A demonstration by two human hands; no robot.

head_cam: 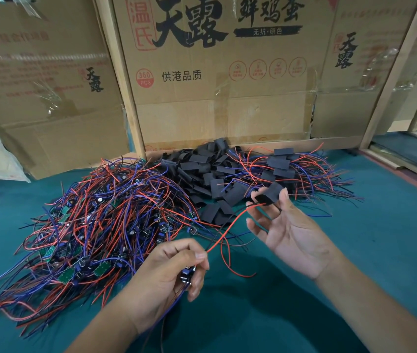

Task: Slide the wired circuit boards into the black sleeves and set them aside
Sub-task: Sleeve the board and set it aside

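From the head view, I'm pinching a wired circuit board (188, 273) in my left hand (169, 273), its red wire (230, 225) and black wire (224, 224) arcing toward two o'clock, where my right hand (286, 230) is gripping a black sleeve (268, 193) between thumb and fingertip — other fingers spread. The sleeve is looking soft and collapsible, so I'm judging edge pressure keeps it open; the board is light — best held by its edges. Loose sleeves (210, 174) are lying at twelve o'clock, finished ones (281, 161) at one.

Small assembly workshop: wired-board heap (95, 225), sleeve pile (210, 171), cardboard cartons (215, 72) behind.
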